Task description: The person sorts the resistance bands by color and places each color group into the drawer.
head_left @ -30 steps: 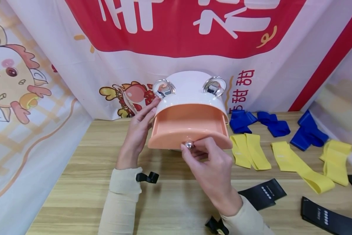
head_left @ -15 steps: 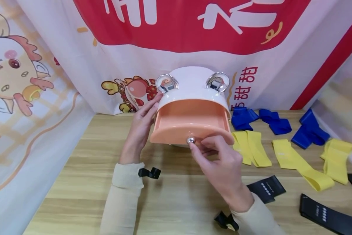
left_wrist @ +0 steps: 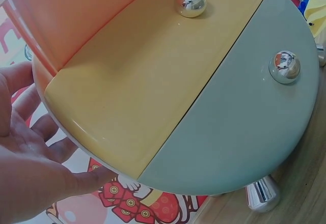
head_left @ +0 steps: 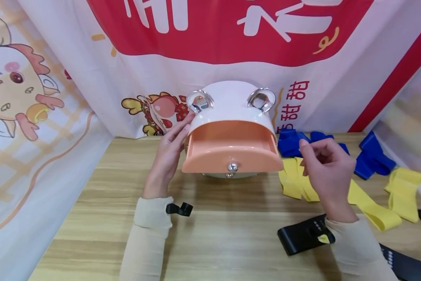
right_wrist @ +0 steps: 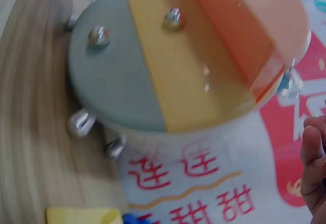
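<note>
A small white rounded chest of drawers (head_left: 228,95) with silver ring ears stands on the table. Its orange top drawer (head_left: 210,160) is pulled out and looks bare inside; a silver knob (head_left: 232,167) sits on its front. In the left wrist view, the yellow middle drawer (left_wrist: 127,91) and the grey-green bottom drawer (left_wrist: 229,112) are closed. My left hand (head_left: 167,156) rests against the chest's left side, fingers extended along it. Away to the right, my right hand (head_left: 328,168) is raised over blue and yellow bands, fingers loosely bent, holding nothing.
Blue fabric bands (head_left: 373,154) lie at the back right, with yellow bands (head_left: 404,195) in front of them. Black bands with white print (head_left: 412,258) are nearer the front right. A printed curtain (head_left: 210,43) hangs close behind the chest.
My right hand pinched the orange drawer's knob, then let go and moved right over the bands. The left hand stays on the chest's side; the drawer remains pulled out.
</note>
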Demonstrator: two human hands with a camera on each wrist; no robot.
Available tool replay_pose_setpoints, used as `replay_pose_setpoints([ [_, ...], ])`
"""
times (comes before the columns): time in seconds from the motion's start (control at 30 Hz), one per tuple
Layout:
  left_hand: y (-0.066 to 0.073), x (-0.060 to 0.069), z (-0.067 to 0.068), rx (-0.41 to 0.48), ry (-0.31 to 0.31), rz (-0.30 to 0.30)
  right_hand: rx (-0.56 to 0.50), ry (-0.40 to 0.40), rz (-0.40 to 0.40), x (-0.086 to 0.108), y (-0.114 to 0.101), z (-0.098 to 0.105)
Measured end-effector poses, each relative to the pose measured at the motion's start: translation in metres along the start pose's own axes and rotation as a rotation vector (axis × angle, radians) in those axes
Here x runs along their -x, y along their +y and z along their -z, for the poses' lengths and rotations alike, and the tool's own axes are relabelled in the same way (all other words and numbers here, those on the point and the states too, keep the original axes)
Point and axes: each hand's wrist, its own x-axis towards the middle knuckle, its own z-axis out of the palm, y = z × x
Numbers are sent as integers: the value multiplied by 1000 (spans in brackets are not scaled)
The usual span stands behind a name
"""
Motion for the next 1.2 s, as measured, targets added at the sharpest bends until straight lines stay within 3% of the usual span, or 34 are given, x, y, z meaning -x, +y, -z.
replay_pose_setpoints([
  [0.13,1,-1,0,-4,-5,-2,54,-29,-201,-12,20,-1],
  [0.27,1,-2,0,2,-5,-11,144,-105,-317,-20,38,-5],
  [0.43,3,-2,0,0,1,-18,357,-332,-283,-38,70,-10],
  [0.6,2,-1,0,-11,14,11,490,-572,-216,-58,103,-20],
  [0.8,-1,0,-3,-18,17,17,653,-770,-211,-74,123,-25],
  [0.93,-1,0,-3,-16,20,1,698,-803,-204,-75,131,-32],
  [1.2,-1,0,-1,-15,21,0,807,-727,-171,-74,138,-48],
])
